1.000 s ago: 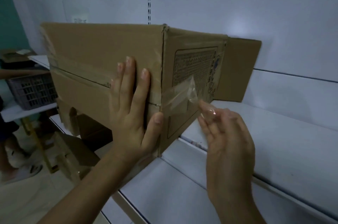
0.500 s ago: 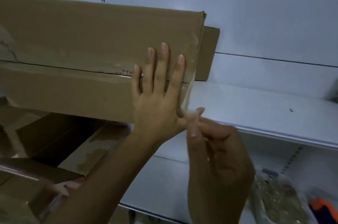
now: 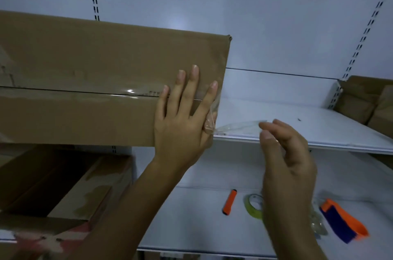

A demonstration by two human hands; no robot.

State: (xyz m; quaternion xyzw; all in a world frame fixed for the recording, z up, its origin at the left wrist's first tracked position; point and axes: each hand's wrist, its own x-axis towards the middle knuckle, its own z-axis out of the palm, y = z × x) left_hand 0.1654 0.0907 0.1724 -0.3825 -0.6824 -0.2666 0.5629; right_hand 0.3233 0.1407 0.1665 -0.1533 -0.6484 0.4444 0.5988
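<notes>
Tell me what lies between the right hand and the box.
A clear tape strip, stretched from the box edge to the right hand, above the shelf. Head view.

The box [image 3: 85, 64] is matt brown cardboard with a glossy clear plastic tape [image 3: 240, 126] strip along its seam, and the shelf [image 3: 297, 128] is smooth, white-painted metal.

The left hand [image 3: 180, 123] lies flat on the cardboard box [image 3: 85, 64], fingers [image 3: 194, 81] straight and spread; from beside its thumb a clear tape strip [image 3: 240, 127] stretches to the right hand [image 3: 285, 153], whose fingers [image 3: 269, 135] pinch its end; below those fingers an orange marker [image 3: 229, 202] and a tape roll [image 3: 253, 205] lie on a shelf [image 3: 191, 228].
</notes>
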